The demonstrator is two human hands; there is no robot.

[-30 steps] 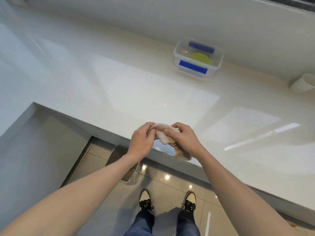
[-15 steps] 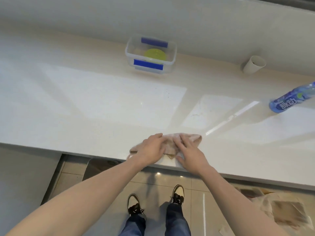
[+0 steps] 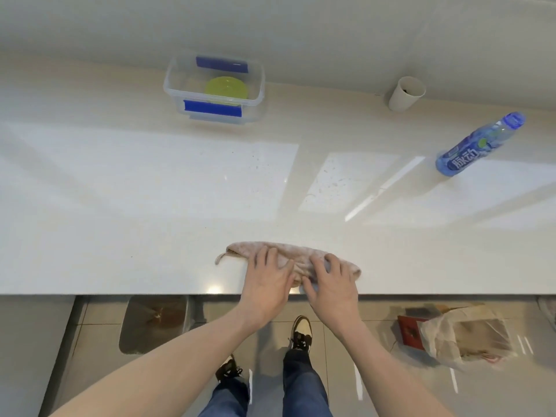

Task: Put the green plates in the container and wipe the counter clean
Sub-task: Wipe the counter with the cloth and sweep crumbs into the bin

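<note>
Both hands, left hand point(image 3: 269, 279) and right hand point(image 3: 331, 284), press flat-fingered on the cloth point(image 3: 288, 257), spreading it to wipe the worktop point(image 3: 150, 206).

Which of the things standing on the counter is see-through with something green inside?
The clear container with blue clips, holding the green plates. The paper cup is opaque; the bottle is blue.

The two hands point(image 3: 301, 281) cover the middle of the beige rolled cloth point(image 3: 288, 257), so its near edge is out of sight. The lime-green round plates point(image 3: 226, 89) blur behind the wall of the clear plastic container point(image 3: 255, 85); their number cannot be told. The pale glossy worktop point(image 3: 120, 191) runs off both sides.
</note>
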